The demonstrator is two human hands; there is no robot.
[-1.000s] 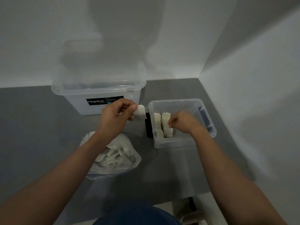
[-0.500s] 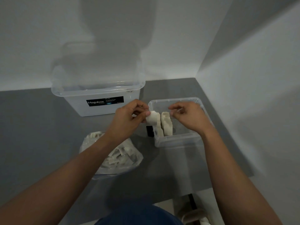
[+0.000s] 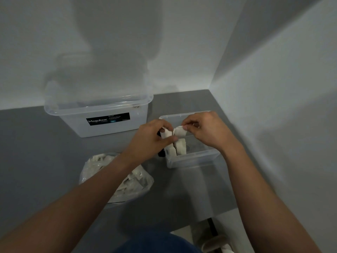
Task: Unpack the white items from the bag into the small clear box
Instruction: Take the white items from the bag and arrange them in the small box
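The small clear box (image 3: 193, 159) sits on the grey table near the right wall, with several white items (image 3: 180, 147) standing upright in its left part. Both hands meet over the box's left edge. My left hand (image 3: 155, 139) pinches a white item (image 3: 166, 133) between thumb and fingers. My right hand (image 3: 204, 130) pinches the top of a second white piece (image 3: 179, 132) right beside it. Whether these are two items or one is not clear. The clear plastic bag (image 3: 131, 181) with several white items lies on the table under my left forearm.
A large clear Megabox tub (image 3: 102, 117) with its lid on stands at the back left of the table (image 3: 36, 152). A small dark object (image 3: 160, 154) sits against the small box's left side. Walls close off the back and right. The table's front edge is near my lap.
My left hand has carried the white item rightward from beside the box to above its left edge. My right hand has risen out of the box and now pinches white material next to it.
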